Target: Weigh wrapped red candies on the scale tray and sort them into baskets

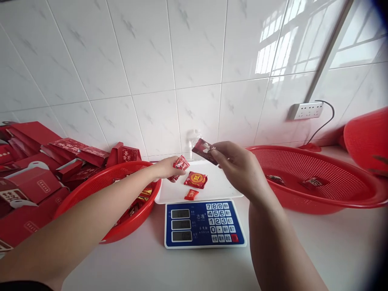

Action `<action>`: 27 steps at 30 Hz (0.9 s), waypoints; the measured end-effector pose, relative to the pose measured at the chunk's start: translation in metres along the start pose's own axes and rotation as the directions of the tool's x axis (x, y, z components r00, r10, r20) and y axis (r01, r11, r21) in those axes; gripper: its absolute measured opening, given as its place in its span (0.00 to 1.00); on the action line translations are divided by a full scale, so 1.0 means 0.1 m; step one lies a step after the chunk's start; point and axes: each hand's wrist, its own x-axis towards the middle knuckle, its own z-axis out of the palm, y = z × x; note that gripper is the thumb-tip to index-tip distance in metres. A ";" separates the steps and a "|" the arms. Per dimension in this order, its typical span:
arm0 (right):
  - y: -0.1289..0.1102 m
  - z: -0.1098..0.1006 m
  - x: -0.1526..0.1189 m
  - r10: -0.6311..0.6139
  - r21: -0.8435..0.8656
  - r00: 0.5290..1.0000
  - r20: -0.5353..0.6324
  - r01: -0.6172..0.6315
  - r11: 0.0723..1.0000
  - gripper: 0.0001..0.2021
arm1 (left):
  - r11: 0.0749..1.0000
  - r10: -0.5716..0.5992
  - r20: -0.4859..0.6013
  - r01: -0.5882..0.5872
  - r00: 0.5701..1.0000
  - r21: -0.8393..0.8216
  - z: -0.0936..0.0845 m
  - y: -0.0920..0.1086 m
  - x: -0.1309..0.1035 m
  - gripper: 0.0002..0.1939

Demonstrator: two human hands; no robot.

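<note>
My left hand (166,167) is closed on red-and-white wrapped packets (182,163) above the left side of the white scale tray (169,192). Between thumb and fingers, my right hand (232,161) pinches a dark red packet (205,151) over the back right of that tray. On the tray lie a round red packet (196,179) with a yellow centre and, in front of it, a small red packet (191,195). The scale's blue panel (206,224) has number keys and three grey displays, whose digits I cannot read.
A red basket (106,238) with wrapped packets stands at the left, partly under my left forearm. Red boxes (39,182) are heaped beyond it. Another red basket (327,173) at the right holds a few packets. A clear bottle (194,137) and a power strip (307,110) are at the wall.
</note>
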 end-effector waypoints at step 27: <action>0.00 -0.01 -0.01 -0.031 0.056 0.999 0.011 0.031 0.998 0.11 | 0.961 0.043 -0.318 0.048 0.947 0.272 0.16 -0.16 0.24 0.18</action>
